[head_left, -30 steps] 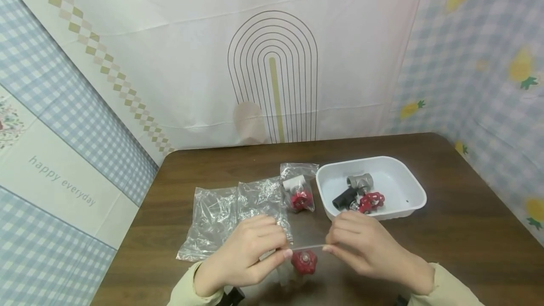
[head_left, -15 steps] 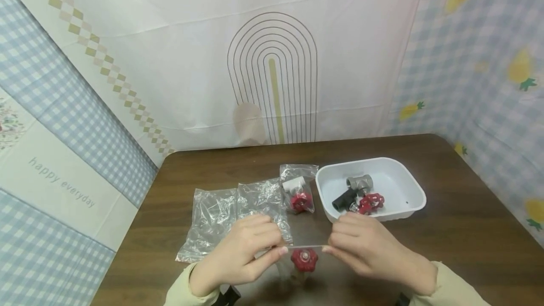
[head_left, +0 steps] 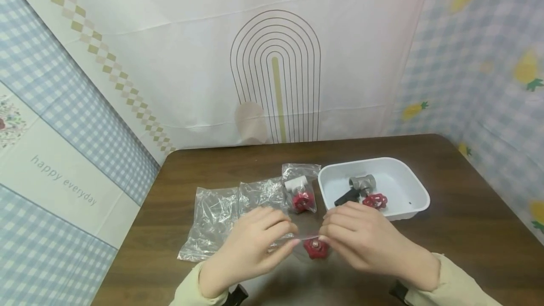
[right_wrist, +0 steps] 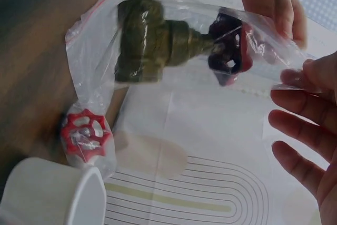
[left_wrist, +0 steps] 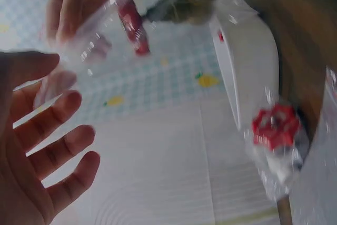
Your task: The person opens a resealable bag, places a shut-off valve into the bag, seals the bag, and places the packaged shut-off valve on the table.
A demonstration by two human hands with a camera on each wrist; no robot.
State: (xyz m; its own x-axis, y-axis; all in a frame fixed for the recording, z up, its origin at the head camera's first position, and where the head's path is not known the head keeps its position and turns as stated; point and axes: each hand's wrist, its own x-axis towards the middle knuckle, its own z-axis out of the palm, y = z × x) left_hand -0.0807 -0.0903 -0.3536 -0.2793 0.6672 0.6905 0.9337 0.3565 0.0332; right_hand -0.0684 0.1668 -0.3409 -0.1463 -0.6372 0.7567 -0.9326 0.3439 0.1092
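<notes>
A clear plastic zip bag (right_wrist: 266, 51) hangs between my two hands, its upper edge bending slightly from one to the other. Inside it is a brass-coloured gate valve (right_wrist: 142, 43) with a red handwheel (head_left: 316, 248). My left hand (head_left: 259, 240) pinches the left end of that edge between thumb and index finger. The right end is pinched by my right hand (head_left: 365, 240) in the same way. In both wrist views the other fingers are spread away from the plastic, and the bag's body hangs free of the palms.
Two clear bags (head_left: 214, 216) lie flat on the brown table (head_left: 229, 166) at left. Beside them lies a bagged white valve with a red handwheel (head_left: 302, 200). A white tray (head_left: 408, 192) at right holds a grey metal fitting (head_left: 362, 183), a black tube (head_left: 347, 197) and another red handwheel (head_left: 375, 200).
My hands have drawn closer together and up a little, and the bag's taut upper edge now bends. The bagged valve has swung up and to the right.
</notes>
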